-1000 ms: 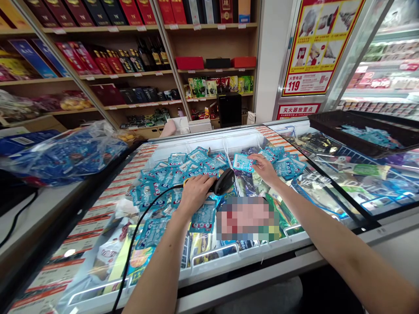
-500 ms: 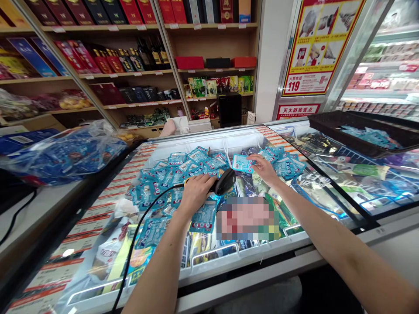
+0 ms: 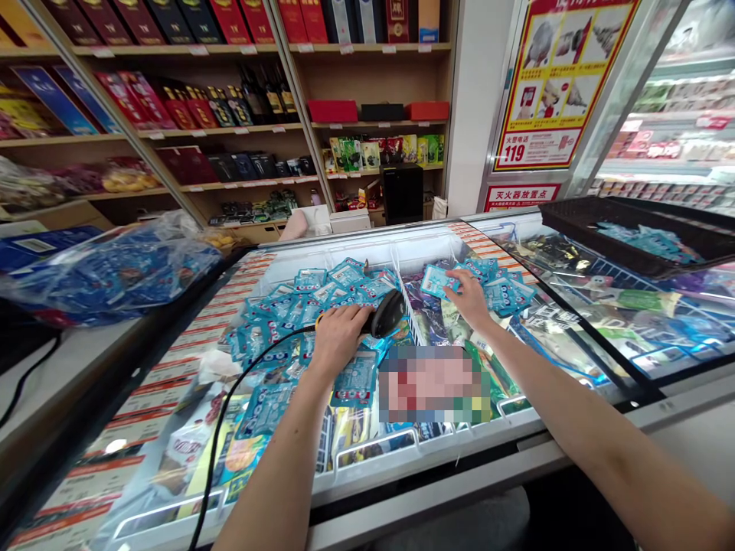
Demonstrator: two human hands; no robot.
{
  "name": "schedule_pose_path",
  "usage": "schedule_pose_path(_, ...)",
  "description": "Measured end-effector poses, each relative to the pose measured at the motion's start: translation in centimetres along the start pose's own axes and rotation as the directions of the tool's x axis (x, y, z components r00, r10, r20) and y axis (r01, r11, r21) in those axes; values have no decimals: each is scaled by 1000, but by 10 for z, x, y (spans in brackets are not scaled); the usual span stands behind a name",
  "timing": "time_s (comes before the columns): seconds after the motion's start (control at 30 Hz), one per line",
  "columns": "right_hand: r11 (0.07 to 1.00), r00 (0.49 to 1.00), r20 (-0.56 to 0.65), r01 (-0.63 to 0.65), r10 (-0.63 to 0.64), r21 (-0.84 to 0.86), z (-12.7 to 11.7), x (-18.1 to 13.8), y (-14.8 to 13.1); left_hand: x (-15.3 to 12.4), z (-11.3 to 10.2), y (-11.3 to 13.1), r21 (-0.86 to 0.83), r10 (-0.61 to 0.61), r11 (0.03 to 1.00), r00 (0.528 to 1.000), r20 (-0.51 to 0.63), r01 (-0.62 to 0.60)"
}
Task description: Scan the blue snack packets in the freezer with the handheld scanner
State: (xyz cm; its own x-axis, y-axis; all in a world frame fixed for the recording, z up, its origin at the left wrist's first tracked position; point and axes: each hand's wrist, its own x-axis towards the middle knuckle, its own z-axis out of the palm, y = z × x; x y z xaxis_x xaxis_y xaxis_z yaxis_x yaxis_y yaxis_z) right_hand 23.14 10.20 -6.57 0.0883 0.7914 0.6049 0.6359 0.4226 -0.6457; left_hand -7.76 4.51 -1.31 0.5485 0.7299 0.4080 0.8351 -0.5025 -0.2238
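My left hand (image 3: pixel 340 337) is wrapped round a black barcode scanner (image 3: pixel 386 314), whose head points right and whose black cord (image 3: pixel 230 398) trails toward me. Between the fingers and thumb of my right hand (image 3: pixel 469 297) is a small blue packet (image 3: pixel 439 281), its printed light face upward. Many similar packets lie spread over the freezer's glass top: a loose pile (image 3: pixel 298 306) surrounds my left hand and reaches beyond it. Just right of my right hand is a smaller heap (image 3: pixel 505 293). One packet (image 3: pixel 354 379) lies by my left wrist.
A chest freezer (image 3: pixel 436 467) with frozen goods under its glass stands before me. At the right a dark tray (image 3: pixel 620 229) holds more blue packets. A clear bag (image 3: pixel 132 268) full of packets rests at the left. Stocked shelves (image 3: pixel 200 130) stand behind.
My right hand has moved slightly right with the blue packet, away from the scanner. The left hand and scanner have shifted a little left.
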Motion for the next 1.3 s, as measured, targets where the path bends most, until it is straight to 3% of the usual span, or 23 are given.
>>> schedule_pose_path(0.17, 936, 987, -147, -112, 66, -335, -6, -3, -2, -5, -3, -10, 27, -154, 987, 986, -63, 155)
schedule_pose_path(0.27, 890, 982, -189, -111, 29, -443, -9, -5, -3, -8, -4, -16, 33, -223, 973, 968, -119, 228)
schedule_pose_path(0.33, 887, 989, -142, -22, -49, -461, -9, -6, -3, -10, -5, -19, 35, -253, 965, 956, -150, 260)
schedule_pose_path(0.47, 859, 978, 93, 208, -186, -467, -5, -7, 2, -12, -6, -23, 37, -293, 952, 940, -174, 304)
schedule_pose_path(0.73, 837, 992, 15, 114, -126, -535, -3, -6, 14, -16, -6, -27, 40, -335, 937, 926, -172, 347)
schedule_pose_path(0.87, 852, 979, 103, 206, -178, -481, 0, -5, 2, -17, -6, -29, 44, -332, 938, 928, -168, 343)
schedule_pose_path(1.0, 875, 919, 304, 349, -250, -336, 14, -3, -15, -18, -6, -30, 46, -324, 941, 930, -173, 337)
schedule_pose_path(1.13, 874, 811, 485, 456, -329, -168, 34, 4, -27, -19, -5, -33, 21, -336, 938, 924, -185, 345)
schedule_pose_path(1.3, 861, 733, 561, 505, -386, -66, 56, 19, -45, -19, -4, -35, -5, -356, 932, 912, -203, 363)
